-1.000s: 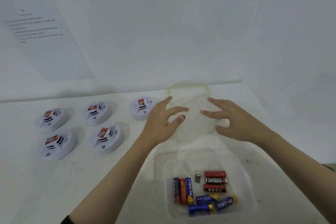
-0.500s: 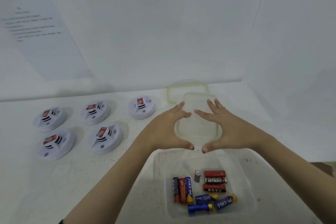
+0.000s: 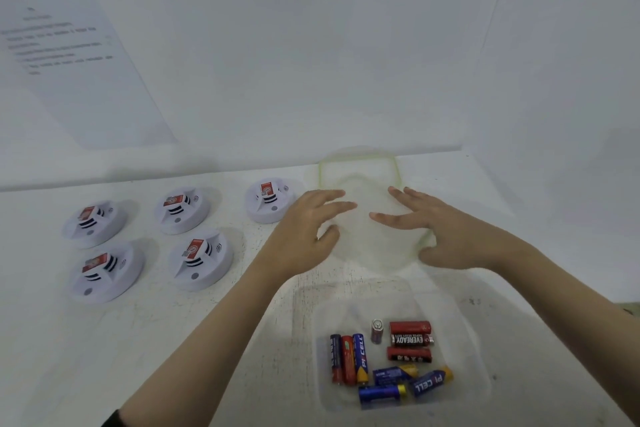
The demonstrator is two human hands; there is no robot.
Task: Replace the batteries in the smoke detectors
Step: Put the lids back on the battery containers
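Several white round smoke detectors lie on the white table at the left, the nearest to my hands being one detector [image 3: 268,199]. A clear open tub [image 3: 467,329] near the front holds several red and blue batteries [image 3: 388,362]. My left hand [image 3: 306,229] and my right hand [image 3: 450,236] hover with fingers spread on either side of a clear, blurred container [image 3: 377,246] at the middle of the table. Neither hand grips anything. A green-rimmed clear lid [image 3: 358,166] lies just behind that container.
A white wall runs along the table's far edge, and a side wall stands on the right. A printed sheet [image 3: 69,55] hangs on the wall at the left. Bare tabletop [image 3: 121,357] lies in front of the detectors.
Half a second ago my hands were drawn together around the clear container, thumbs nearly touching. Now they have spread apart to its sides and moved slightly away from me.
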